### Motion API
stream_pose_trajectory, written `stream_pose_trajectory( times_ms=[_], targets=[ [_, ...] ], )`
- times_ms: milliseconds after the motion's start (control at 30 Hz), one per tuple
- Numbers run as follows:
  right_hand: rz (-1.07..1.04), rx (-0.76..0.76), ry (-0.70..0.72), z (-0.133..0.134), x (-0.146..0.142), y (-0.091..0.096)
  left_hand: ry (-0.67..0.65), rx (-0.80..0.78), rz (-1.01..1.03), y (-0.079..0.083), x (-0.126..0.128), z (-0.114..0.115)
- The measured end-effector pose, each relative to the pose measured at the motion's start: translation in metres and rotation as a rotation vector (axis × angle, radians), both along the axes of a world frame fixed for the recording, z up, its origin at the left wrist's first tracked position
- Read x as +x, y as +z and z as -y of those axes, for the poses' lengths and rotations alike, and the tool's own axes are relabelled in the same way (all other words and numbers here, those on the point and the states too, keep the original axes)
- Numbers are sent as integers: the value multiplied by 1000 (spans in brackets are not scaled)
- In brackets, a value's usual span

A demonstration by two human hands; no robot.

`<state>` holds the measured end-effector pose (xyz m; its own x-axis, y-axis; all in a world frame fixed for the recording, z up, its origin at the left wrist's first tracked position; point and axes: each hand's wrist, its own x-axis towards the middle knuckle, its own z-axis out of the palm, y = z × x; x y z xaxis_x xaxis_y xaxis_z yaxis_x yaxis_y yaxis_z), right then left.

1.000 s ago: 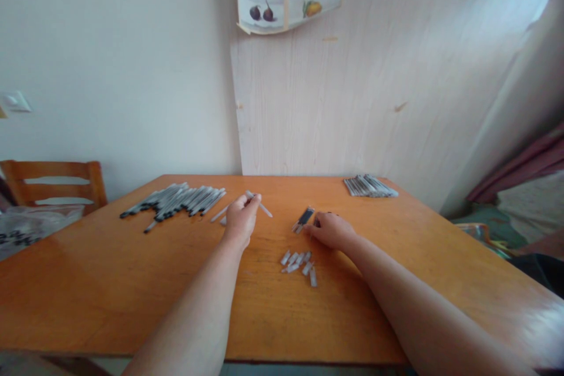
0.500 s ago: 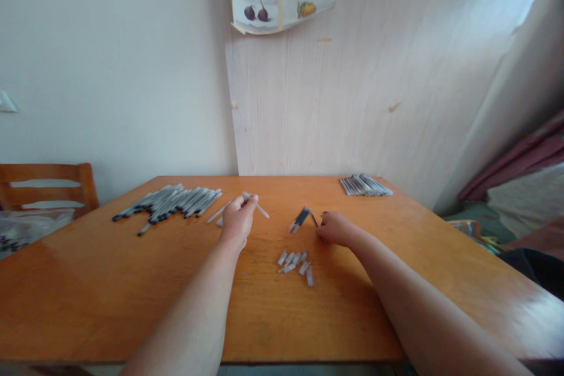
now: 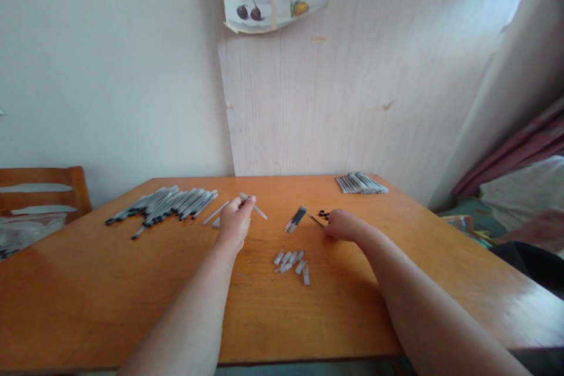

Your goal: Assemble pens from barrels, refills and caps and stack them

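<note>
My left hand is closed around a clear pen barrel, which points down to the right. Beside that hand, another clear barrel lies on the wooden table. My right hand pinches a thin dark pen refill by one end, its tip pointing left. Just behind the right fingers are several small black plugs. A small bundle of dark refills lies between my hands. Nearer to me is a loose group of clear pen caps.
Many clear pens with black ends are spread on the left of the table. A stack of pens or refills lies at the back right. A wooden chair stands at the left; the wall is behind.
My right hand has drawn back to the right with the refill, away from the bundle, and the black plugs now show. My left hand keeps its hold. The view has shifted slightly.
</note>
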<state>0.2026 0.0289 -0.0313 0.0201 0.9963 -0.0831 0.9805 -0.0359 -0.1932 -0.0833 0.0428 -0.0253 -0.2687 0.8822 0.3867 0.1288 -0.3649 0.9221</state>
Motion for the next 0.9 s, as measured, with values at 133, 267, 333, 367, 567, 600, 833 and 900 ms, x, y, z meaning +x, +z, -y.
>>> stream_pose_trajectory(
  times_ms=[133,267,333,367,567,600,833,900],
  targets=[
    [-76,30,54,6,-4,9,-36,-24,19,3,3,3],
    [-448,73,171,17,-17,20,-171,-67,-1,9,8,12],
    [-625,72,173,24,-25,25,-274,-95,-8,12,11,17],
    [-705,62,189,26,-29,26,-334,-112,0,13,12,20],
    [-943,38,311,34,-43,29,-681,-225,140,23,15,34],
    [-964,32,329,35,-44,29,-718,-241,165,24,16,36],
    [-1026,16,425,40,-54,29,-909,-281,331,29,23,46],
    [-1045,26,446,39,-56,28,-924,-277,359,29,23,46]
  ],
)
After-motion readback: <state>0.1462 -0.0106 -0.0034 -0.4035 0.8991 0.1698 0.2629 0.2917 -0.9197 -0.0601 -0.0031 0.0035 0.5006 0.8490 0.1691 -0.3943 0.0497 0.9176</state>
